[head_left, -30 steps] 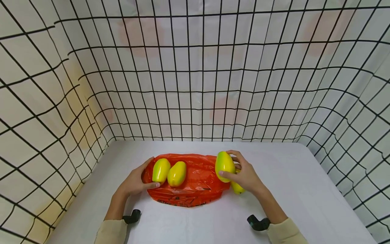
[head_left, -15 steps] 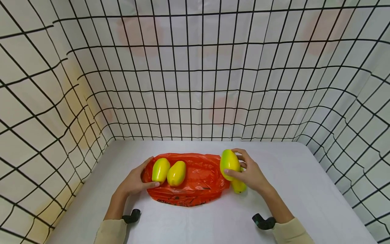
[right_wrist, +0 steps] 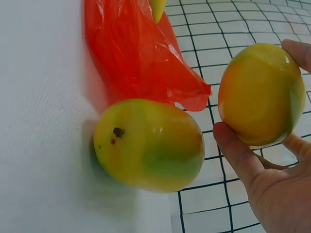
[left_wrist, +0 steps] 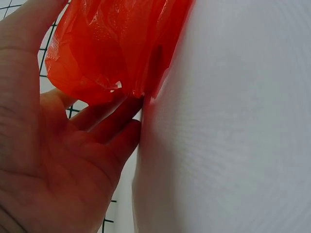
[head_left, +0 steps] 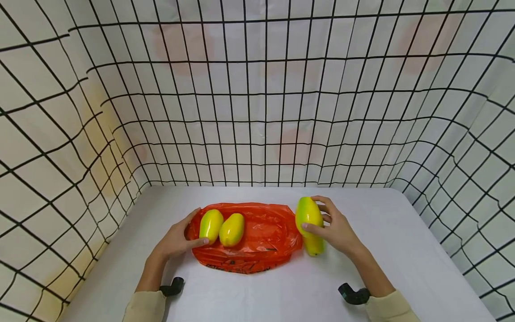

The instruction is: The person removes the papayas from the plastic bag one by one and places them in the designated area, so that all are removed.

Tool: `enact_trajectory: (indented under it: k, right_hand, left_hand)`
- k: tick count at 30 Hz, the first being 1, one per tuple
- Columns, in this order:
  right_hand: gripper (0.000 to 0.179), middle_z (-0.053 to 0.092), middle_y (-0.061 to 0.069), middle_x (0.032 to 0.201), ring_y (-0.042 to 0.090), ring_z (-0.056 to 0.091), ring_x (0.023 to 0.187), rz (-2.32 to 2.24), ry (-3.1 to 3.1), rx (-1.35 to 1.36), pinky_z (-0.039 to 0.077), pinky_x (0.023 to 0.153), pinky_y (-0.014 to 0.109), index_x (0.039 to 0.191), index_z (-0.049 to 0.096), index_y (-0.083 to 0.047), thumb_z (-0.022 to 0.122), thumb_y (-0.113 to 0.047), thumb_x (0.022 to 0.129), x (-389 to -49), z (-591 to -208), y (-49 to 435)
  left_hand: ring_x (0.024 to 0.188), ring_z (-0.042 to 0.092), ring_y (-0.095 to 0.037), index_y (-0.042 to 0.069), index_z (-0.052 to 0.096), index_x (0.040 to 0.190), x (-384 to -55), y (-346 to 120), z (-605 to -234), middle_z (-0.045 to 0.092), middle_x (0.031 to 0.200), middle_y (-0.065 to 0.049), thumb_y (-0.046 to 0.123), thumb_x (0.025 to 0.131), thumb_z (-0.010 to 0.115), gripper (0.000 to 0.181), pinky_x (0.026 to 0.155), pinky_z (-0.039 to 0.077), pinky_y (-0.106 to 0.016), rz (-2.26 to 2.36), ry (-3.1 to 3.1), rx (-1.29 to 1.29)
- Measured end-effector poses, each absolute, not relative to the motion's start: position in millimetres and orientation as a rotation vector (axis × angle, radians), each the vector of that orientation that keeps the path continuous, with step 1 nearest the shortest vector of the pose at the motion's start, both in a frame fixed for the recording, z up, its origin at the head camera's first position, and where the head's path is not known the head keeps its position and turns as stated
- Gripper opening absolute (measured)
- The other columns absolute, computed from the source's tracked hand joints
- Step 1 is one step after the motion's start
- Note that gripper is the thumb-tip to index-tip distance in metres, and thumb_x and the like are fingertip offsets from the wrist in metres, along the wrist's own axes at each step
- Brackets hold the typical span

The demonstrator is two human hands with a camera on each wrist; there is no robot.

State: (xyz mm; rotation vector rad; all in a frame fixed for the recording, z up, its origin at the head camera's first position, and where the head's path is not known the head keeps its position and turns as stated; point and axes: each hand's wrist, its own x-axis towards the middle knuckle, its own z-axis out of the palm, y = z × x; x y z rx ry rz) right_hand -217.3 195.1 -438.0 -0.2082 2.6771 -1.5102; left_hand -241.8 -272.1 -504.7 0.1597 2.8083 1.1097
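Observation:
A red plastic bag [head_left: 265,232] lies spread on the white table. Two glossy yellow-green mangoes [head_left: 211,225] rest side by side on its left part. My left hand [head_left: 179,237] curves round the bag's left end, thumb in front near a mango, fingers behind; the left wrist view shows the red film [left_wrist: 107,48] between thumb and fingers. Off the bag's right end, my right hand [head_left: 338,230] grips a third mango [head_left: 307,214] between thumb and fingers, raised above the table. Beneath it, another mango [right_wrist: 150,145] lies on the table beside the bag, partly hidden in the head view.
A black wire grid [head_left: 265,107] with white sheeting behind it encloses the table [head_left: 257,297] at the back and both sides. Each wrist carries a black camera mount, one at the left sleeve [head_left: 173,287] and one at the right sleeve [head_left: 354,295].
My right hand has carried its mango rightward, from over the bag's right end to above the mango on the table. The left hand, bag and two mangoes on it stay put.

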Motion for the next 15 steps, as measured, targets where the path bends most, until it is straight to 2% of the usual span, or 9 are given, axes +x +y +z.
enact_trajectory:
  k: [15]
  right_hand:
    - [0.086,0.043,0.022,0.155,0.043,0.058,0.129,-1.501,2.728,-0.232,0.056,0.101,0.056,0.155,0.032,-0.030,0.082,-0.043,0.086,-219,-436,212]
  left_hand:
    - [0.144,0.043,-0.041,0.026,0.025,0.165,-242,-273,-504,0.041,0.162,-0.015,0.067,0.074,0.079,0.113,0.102,0.055,-0.058,1.096,2.818,0.180]
